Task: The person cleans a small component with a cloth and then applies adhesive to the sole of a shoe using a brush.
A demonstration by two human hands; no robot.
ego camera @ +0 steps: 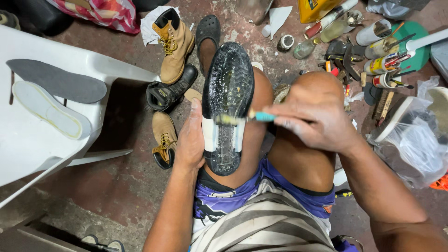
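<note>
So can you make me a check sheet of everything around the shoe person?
Surface: red-brown floor, worn and stained.
Job's things: black shoe sole-up on the left knee, sole wet and shiny; small brush across it.
Clutter: tan boots, black boot, two insoles on a white chair, bottles and tools, plastic bag.
Hands: left hand steadies the shoe; right hand fingers pinch the brush.
Cables: nothing seen.
Surroundings: patterned bag at top.

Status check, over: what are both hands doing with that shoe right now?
Left hand steadies black shoe, sole up, on the knee. Right hand holds teal-handled brush across sole. Nothing in the way.
</note>
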